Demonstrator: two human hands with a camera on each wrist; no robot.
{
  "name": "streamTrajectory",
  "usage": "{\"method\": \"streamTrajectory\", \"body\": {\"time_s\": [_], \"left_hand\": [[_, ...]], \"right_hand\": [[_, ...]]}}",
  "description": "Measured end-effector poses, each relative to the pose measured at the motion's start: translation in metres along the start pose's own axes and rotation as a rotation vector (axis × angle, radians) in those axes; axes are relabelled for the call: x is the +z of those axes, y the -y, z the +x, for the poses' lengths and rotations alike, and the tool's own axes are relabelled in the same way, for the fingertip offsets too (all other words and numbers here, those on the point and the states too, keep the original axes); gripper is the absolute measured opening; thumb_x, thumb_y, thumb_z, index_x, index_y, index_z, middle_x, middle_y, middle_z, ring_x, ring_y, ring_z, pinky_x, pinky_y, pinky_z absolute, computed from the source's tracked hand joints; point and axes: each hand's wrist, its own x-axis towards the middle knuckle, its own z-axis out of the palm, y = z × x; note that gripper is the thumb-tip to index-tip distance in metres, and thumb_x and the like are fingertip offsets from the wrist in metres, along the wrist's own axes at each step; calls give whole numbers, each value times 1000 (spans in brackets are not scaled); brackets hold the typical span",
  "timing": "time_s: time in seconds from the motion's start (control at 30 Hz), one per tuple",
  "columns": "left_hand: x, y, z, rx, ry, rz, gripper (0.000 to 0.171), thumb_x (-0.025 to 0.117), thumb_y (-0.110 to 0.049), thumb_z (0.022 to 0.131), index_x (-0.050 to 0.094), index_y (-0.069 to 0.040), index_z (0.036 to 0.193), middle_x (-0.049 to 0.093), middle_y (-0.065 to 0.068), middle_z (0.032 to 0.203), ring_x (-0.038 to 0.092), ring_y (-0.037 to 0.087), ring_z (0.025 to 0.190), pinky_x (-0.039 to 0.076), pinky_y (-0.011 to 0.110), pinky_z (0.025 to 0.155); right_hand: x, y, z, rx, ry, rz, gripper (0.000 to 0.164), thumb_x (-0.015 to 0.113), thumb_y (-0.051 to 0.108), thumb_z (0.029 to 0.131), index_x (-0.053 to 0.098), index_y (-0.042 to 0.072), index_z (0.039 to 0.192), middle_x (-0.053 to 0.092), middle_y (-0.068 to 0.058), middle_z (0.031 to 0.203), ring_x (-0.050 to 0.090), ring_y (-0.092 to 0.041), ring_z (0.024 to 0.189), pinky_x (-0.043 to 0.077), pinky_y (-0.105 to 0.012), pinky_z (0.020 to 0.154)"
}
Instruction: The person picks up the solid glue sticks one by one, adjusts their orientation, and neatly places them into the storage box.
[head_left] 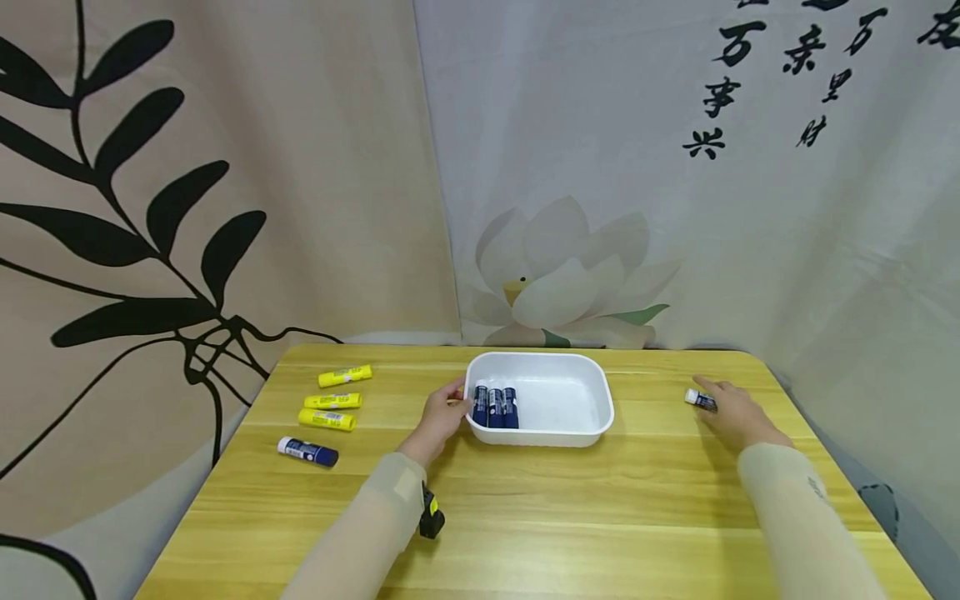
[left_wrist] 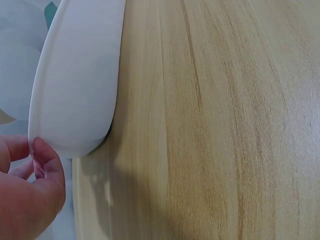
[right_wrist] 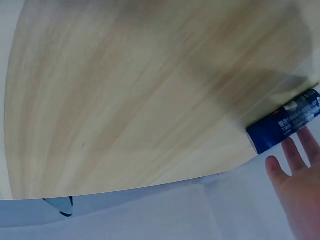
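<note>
My left hand (head_left: 441,421) pinches the left rim of a white plastic tray (head_left: 558,434) between thumb and fingers; the left wrist view shows the thumb at the rim of the tray (left_wrist: 77,75). Three dark blue glue sticks (head_left: 496,410) stand side by side at the tray's left end. Far to the right, my right hand (head_left: 738,414) is at another blue glue stick (head_left: 697,399) with a white cap, lying on the table. From the right wrist, the fingers (right_wrist: 295,155) look extended along the lower side of this glue stick (right_wrist: 282,124).
On the left of the wooden table (head_left: 600,517) lie three yellow sticks (head_left: 345,376) and one blue glue stick (head_left: 307,452) with a white cap. A printed curtain (head_left: 360,167) hangs behind the table's far edge. A black wrist device (head_left: 431,515) sits at the left sleeve.
</note>
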Motion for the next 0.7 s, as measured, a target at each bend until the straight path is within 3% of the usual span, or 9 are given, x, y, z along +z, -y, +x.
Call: {"method": "streamTrajectory", "body": {"time_s": [0.1, 0.3, 0.53, 0.7], "left_hand": [[0, 0, 0, 2, -2, -1, 45, 55, -1, 91, 51, -6, 136, 50, 12, 104, 52, 15, 84, 53, 37, 81], [0, -2, -1, -14, -4, -7, 44, 55, -2, 92, 51, -7, 136, 50, 11, 104, 53, 16, 85, 52, 38, 80], [0, -6, -3, -13, -13, -17, 45, 56, -1, 91, 51, -5, 136, 50, 10, 100, 52, 15, 81, 52, 38, 79], [0, -5, -3, -13, -12, -11, 45, 56, -2, 91, 51, -5, 136, 50, 9, 100, 51, 15, 81, 51, 36, 77]], "right_hand": [[2, 0, 1, 24, 13, -17, 62, 54, 23, 96, 25, 12, 149, 31, -36, 139, 30, -59, 122, 32, -72, 92], [3, -1, 0, 59, 18, -34, 55, 31, -3, 97, 25, 13, 149, 27, -36, 142, 28, -58, 125, 30, -71, 96], [6, -3, -1, -10, -31, -83, 55, 35, -10, 94, 32, 10, 146, 34, -33, 138, 35, -56, 121, 34, -68, 94], [7, -3, -1, 13, -42, -56, 55, 37, -7, 95, 31, 11, 146, 36, -35, 135, 40, -56, 117, 37, -67, 91]]}}
